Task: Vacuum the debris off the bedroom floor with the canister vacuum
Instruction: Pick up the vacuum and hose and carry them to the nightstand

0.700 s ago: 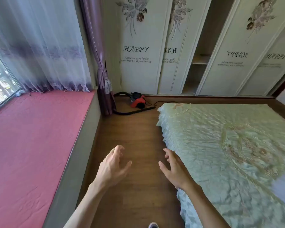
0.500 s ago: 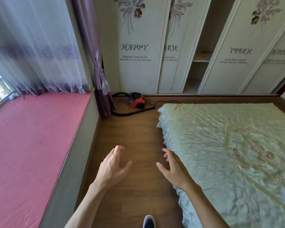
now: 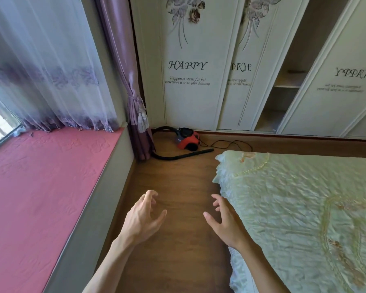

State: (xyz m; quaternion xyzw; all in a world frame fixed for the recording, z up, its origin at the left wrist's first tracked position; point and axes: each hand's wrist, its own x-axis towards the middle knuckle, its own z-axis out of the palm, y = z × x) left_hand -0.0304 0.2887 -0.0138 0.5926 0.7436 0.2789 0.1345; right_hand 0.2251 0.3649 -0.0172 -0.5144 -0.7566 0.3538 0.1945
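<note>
A strip of wooden floor [image 3: 178,187] runs ahead of both empty, loosely spread hands, left hand [image 3: 143,218] and right hand [image 3: 224,222], toward the red canister vacuum [image 3: 187,140], probably to fetch it.

Two bare hands are showing near: one left hand [image 3: 143,218] and one right hand [image 3: 225,222]. One red and black plastic canister vacuum [image 3: 187,141] is sitting far off, trailing one black ribbed hose [image 3: 178,156] and one thin black cord [image 3: 230,142]. Three white wardrobe doors with black lettering [image 3: 187,98] are standing behind it. One pale green quilted bed cover [image 3: 304,208] is lying right, one pink window-seat cushion [image 3: 40,176] left, with one sheer white curtain [image 3: 40,60] and one purple drape [image 3: 118,49] hanging above.
</note>
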